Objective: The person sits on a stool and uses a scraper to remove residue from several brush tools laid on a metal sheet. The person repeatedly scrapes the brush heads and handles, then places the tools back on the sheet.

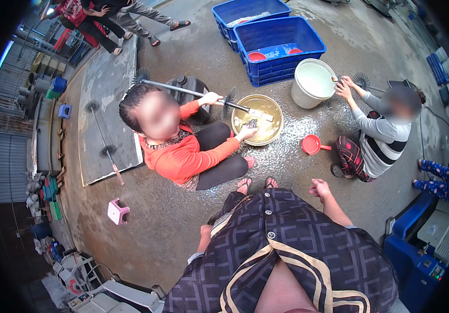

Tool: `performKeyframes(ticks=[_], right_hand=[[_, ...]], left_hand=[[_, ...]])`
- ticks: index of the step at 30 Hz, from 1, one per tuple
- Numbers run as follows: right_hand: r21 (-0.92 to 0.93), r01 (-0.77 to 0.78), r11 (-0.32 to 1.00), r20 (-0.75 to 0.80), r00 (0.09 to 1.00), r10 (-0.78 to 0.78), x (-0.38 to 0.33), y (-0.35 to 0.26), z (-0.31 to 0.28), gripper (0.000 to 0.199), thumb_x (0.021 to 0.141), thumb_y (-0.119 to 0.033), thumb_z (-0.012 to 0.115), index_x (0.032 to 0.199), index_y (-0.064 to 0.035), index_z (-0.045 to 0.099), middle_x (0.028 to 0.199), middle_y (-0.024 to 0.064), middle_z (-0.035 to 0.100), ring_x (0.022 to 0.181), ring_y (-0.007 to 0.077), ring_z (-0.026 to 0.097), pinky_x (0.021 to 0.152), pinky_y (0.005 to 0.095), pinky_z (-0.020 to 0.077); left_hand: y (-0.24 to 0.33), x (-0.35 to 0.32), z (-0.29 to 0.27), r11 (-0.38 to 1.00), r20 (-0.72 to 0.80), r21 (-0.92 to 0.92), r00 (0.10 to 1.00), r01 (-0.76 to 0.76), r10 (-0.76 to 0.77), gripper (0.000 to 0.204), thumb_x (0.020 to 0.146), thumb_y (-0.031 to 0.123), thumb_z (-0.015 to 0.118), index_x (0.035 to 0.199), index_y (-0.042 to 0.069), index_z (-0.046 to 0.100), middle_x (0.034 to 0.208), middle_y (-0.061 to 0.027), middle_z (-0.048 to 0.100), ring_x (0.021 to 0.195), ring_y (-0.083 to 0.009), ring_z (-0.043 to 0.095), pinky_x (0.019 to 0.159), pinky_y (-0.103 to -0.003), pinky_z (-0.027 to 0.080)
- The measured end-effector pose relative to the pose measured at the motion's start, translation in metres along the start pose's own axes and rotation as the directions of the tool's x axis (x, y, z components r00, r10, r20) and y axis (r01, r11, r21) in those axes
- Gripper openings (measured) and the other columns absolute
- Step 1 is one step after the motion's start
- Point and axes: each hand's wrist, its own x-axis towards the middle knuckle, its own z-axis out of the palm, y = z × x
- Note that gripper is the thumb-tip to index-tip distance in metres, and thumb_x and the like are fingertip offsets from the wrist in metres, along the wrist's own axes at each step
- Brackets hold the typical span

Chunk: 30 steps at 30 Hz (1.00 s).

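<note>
My right hand (318,188) hangs beside my dark patterned shirt, above the wet floor, fingers loosely curled with nothing visible in them. The nearest thing to it is a red dipper (316,145) with a handle, lying on the floor. My left hand (204,230) is at my other side, partly covered by clothing; its fingers are hidden. Left of centre, a co-worker in an orange top holds a long pole brush (177,89) and dips the other hand into a round basin (272,140) of cloudy water. On the right, another co-worker's hands hold a brush (361,80) by a white bucket (304,93).
Two blue crates (258,74) stand beyond the basin. A dark jerrycan (195,86) is behind the orange-clad co-worker. On the left are a grey sheet (96,151), a two-headed brush (99,128) and a pink stool (118,212). Blue machinery (408,271) stands lower right; other people stand at the edges.
</note>
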Motion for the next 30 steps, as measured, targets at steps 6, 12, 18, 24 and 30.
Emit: performKeyframes(ticks=[6, 12, 18, 24, 30], right_hand=[[-0.018, 0.009, 1.000, 0.008, 1.000, -0.009, -0.001, 0.003, -0.001, 0.035, 0.086, -0.035, 0.051, 0.112, -0.0121, 0.052, 0.084, 0.0057, 0.060, 0.060, 0.0138, 0.058, 0.052, 0.0278, 0.0436], [-0.012, 0.010, 1.000, 0.006, 1.000, -0.010, -0.002, 0.003, 0.000, 0.033, 0.086, -0.035, 0.052, 0.110, -0.0125, 0.052, 0.084, 0.0058, 0.060, 0.060, 0.0139, 0.058, 0.051, 0.0280, 0.0429], [-0.015, -0.010, 1.000, 0.030, 1.000, 0.010, -0.002, 0.012, 0.000, 0.033, 0.085, -0.034, 0.052, 0.110, -0.0124, 0.052, 0.084, 0.0057, 0.060, 0.060, 0.0144, 0.058, 0.052, 0.0289, 0.0429], [-0.119, -0.025, 0.993, 0.043, 0.999, 0.031, -0.003, 0.019, 0.003, 0.032, 0.083, -0.033, 0.056, 0.106, -0.0109, 0.056, 0.082, 0.0066, 0.060, 0.060, 0.0151, 0.058, 0.051, 0.0289, 0.0421], [-0.251, 0.022, 0.968, 0.101, 0.995, 0.003, 0.018, 0.006, 0.011, 0.031, 0.084, -0.032, 0.053, 0.108, -0.0121, 0.054, 0.084, 0.0066, 0.060, 0.061, 0.0148, 0.058, 0.054, 0.0293, 0.0433]], left_hand=[[0.005, -0.007, -0.007, 0.999, 0.007, 0.035, 1.000, 0.005, -0.006, 0.042, 0.063, 0.030, 0.073, 0.092, 0.000, 0.065, 0.102, -0.0163, 0.062, 0.099, -0.0233, 0.059, 0.083, -0.034, 0.047], [0.015, -0.025, -0.019, 0.996, 0.020, 0.083, 0.999, 0.024, -0.026, 0.042, 0.063, 0.029, 0.073, 0.092, 0.000, 0.065, 0.102, -0.0164, 0.062, 0.099, -0.0230, 0.059, 0.083, -0.034, 0.048], [0.023, -0.056, -0.030, 0.990, 0.031, 0.129, 0.997, 0.063, -0.068, 0.042, 0.063, 0.028, 0.073, 0.092, -0.001, 0.065, 0.102, -0.0166, 0.062, 0.099, -0.0228, 0.059, 0.083, -0.033, 0.048], [-0.003, -0.092, -0.027, 0.972, 0.027, -0.061, 0.974, 0.227, -0.226, 0.042, 0.064, 0.028, 0.074, 0.093, -0.002, 0.065, 0.102, -0.0165, 0.062, 0.098, -0.0235, 0.060, 0.083, -0.033, 0.048], [-0.086, -0.088, 0.035, 0.909, 0.000, -0.182, 0.924, 0.375, -0.382, 0.037, 0.066, 0.024, 0.071, 0.091, -0.003, 0.064, 0.098, -0.0194, 0.062, 0.096, -0.0257, 0.060, 0.083, -0.034, 0.048]])
